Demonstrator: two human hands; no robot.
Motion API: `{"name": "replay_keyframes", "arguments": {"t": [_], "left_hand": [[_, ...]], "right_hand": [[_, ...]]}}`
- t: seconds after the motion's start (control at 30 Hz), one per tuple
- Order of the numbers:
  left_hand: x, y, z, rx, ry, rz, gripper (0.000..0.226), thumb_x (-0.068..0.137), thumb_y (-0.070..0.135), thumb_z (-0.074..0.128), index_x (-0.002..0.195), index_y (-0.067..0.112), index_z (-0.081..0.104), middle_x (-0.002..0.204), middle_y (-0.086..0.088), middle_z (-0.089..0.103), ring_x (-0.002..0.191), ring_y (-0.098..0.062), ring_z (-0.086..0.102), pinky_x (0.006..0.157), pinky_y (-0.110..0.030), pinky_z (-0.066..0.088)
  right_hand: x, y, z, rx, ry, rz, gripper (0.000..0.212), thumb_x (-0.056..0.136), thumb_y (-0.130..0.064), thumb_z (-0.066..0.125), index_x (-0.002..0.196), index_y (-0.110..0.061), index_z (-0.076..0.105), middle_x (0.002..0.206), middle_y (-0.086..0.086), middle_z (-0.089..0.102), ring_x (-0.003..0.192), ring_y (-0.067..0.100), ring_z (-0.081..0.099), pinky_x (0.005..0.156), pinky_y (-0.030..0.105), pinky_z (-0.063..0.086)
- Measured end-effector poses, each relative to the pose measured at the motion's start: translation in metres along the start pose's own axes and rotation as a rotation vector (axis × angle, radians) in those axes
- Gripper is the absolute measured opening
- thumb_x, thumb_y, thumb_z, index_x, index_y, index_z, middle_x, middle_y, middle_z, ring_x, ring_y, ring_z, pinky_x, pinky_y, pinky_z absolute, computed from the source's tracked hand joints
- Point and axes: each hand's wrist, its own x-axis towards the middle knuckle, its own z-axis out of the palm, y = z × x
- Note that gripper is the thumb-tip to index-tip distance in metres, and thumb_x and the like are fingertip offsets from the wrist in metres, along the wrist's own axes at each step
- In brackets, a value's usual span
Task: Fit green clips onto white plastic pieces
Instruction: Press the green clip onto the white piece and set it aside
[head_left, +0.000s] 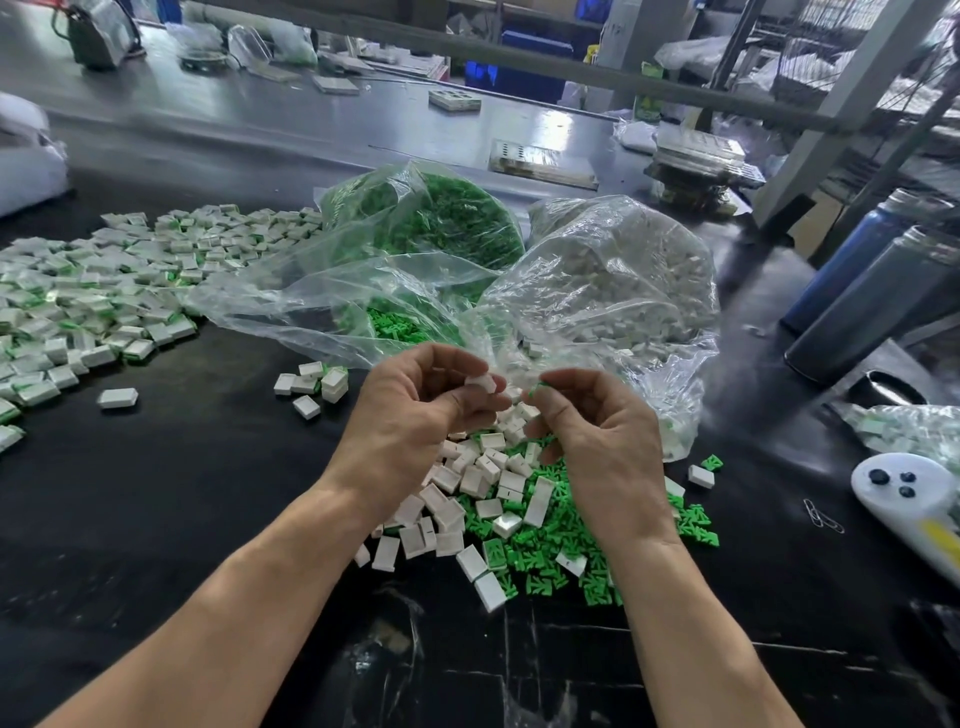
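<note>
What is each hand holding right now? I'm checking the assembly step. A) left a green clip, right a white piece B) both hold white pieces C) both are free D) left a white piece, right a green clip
D: the left hand pinches a white piece at its fingertips, while the right hand pinches a green clip.
</note>
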Motion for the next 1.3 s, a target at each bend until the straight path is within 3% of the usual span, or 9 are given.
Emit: {"name": "replay_keyframes", "arguments": {"t": [0.17, 0.43, 0.63, 0.83, 1.1, 1.3], "left_hand": [[0.000, 0.000, 0.002, -0.024, -0.028, -0.024, 0.013, 0.095, -0.005, 0.062, 0.106, 0.002, 0.058, 0.104, -0.012, 0.079, 0.096, -0.029, 0.078, 0.085, -0.037, 0.064], [0.000, -0.004, 0.002, 0.131, -0.060, 0.021, 0.014, 0.097, -0.003, 0.064, 0.104, 0.009, 0.062, 0.095, -0.011, 0.077, 0.091, -0.027, 0.077, 0.081, -0.033, 0.063], [0.000, -0.006, -0.001, 0.264, -0.072, 0.072, 0.018, 0.096, -0.003, 0.066, 0.102, 0.015, 0.065, 0.083, 0.003, 0.075, 0.079, -0.016, 0.074, 0.072, -0.027, 0.062], [0.000, -0.005, 0.000, 0.254, -0.095, 0.085, 0.015, 0.095, 0.001, 0.069, 0.103, 0.014, 0.065, 0.090, -0.011, 0.075, 0.078, -0.018, 0.074, 0.070, -0.025, 0.060], [-0.001, -0.005, -0.001, 0.254, -0.089, 0.095, 0.012, 0.096, 0.007, 0.069, 0.106, 0.014, 0.066, 0.080, -0.001, 0.074, 0.074, -0.018, 0.072, 0.071, -0.026, 0.061], [-0.001, -0.005, -0.001, 0.277, -0.086, 0.107, 0.013, 0.096, 0.008, 0.071, 0.104, 0.018, 0.069, 0.082, -0.007, 0.073, 0.073, -0.020, 0.070, 0.072, -0.027, 0.060]], "right_hand": [[-0.003, -0.003, 0.003, 0.072, -0.025, -0.038, 0.009, 0.095, -0.016, 0.074, 0.103, -0.017, 0.073, 0.081, -0.001, 0.070, 0.065, 0.010, 0.062, 0.057, 0.019, 0.051], [-0.007, -0.012, 0.006, 0.172, -0.079, -0.060, 0.010, 0.094, -0.005, 0.072, 0.104, -0.002, 0.072, 0.082, 0.013, 0.073, 0.064, 0.015, 0.065, 0.054, 0.022, 0.052], [-0.008, -0.011, 0.007, 0.125, -0.094, -0.055, 0.008, 0.094, -0.008, 0.073, 0.103, -0.008, 0.073, 0.081, 0.004, 0.073, 0.067, 0.012, 0.064, 0.055, 0.022, 0.052], [-0.007, -0.007, 0.007, 0.087, -0.083, -0.058, 0.008, 0.095, -0.010, 0.073, 0.103, -0.013, 0.073, 0.079, -0.001, 0.072, 0.066, 0.010, 0.062, 0.055, 0.021, 0.051], [-0.007, -0.004, 0.007, -0.098, -0.119, -0.080, 0.009, 0.096, -0.021, 0.073, 0.100, -0.028, 0.070, 0.087, -0.004, 0.073, 0.075, 0.009, 0.066, 0.067, 0.026, 0.052], [-0.007, -0.005, 0.005, -0.043, -0.157, -0.046, 0.005, 0.098, -0.021, 0.070, 0.103, -0.021, 0.071, 0.079, -0.010, 0.070, 0.069, 0.001, 0.063, 0.062, 0.018, 0.050]]}}
